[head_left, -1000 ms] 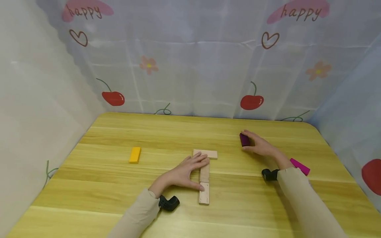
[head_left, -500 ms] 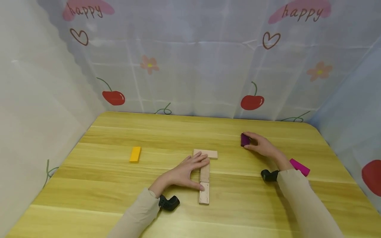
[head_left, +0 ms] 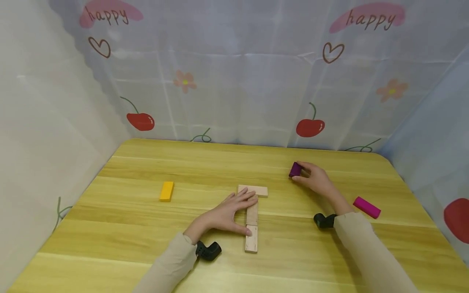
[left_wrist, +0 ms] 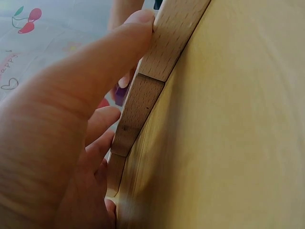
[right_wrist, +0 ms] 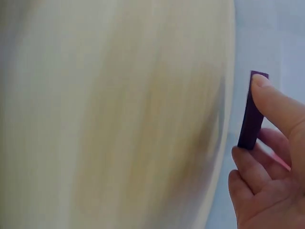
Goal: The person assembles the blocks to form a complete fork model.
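Three plain wooden blocks lie on the table in a T shape: a crosswise block (head_left: 261,191) at the far end, then a middle block (head_left: 252,215) and a near block (head_left: 251,243) end to end. My left hand (head_left: 228,211) rests on them with spread fingers, its thumb touching the near block, as the left wrist view also shows. My right hand (head_left: 318,181) pinches a dark purple block (right_wrist: 252,114) between thumb and fingers, to the right of the crosswise block. In the right wrist view the thumb presses one end of the purple block.
A yellow block (head_left: 166,191) lies on the table (head_left: 121,228) to the left. Beside my right forearm is a magenta block (head_left: 367,207). A printed curtain (head_left: 234,81) hangs behind the table's far edge.
My right hand has moved slightly left with the purple block, which has turned in its grip. More of the magenta block shows now. The left hand has stayed put.
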`<state>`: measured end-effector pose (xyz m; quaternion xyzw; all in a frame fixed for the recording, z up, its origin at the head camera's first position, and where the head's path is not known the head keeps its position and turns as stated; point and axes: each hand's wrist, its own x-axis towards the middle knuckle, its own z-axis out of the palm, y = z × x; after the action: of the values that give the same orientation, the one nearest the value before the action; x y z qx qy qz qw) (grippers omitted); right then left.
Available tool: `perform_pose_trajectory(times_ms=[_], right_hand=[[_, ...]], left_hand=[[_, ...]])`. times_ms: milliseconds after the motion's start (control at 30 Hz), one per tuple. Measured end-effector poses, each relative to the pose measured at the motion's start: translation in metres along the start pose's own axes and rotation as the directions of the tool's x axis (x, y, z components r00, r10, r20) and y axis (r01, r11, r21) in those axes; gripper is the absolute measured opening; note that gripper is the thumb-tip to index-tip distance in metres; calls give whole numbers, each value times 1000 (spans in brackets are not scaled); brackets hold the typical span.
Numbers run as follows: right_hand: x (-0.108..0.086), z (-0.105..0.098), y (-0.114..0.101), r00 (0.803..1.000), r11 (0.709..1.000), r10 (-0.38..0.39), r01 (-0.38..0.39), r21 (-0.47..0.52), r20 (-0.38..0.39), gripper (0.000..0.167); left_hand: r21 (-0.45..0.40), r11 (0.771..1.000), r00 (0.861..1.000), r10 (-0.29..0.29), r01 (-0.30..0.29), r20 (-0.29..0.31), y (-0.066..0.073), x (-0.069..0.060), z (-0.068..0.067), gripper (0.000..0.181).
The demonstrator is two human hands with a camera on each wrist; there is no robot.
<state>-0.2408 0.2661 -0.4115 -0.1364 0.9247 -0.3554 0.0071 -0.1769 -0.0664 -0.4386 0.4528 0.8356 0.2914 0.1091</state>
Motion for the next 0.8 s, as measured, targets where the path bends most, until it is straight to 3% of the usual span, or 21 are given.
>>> perform_pose_trajectory(times_ms=[167,367,800], right_hand=[[1,12,-22,999,998,34,-33,44,-21,63],[4,28,-45,997,998,64,-63,24,-33,63],[4,51,-60,999,1000,-7,6,-22,-44,59]], left_hand=[[-3,1000,1000,6,-6,5,0,0,0,91],[-3,1000,1000,5,-5,3,1,0,-1,90],[-10,1000,1000,5,-4,9,3,0,-2,90]])
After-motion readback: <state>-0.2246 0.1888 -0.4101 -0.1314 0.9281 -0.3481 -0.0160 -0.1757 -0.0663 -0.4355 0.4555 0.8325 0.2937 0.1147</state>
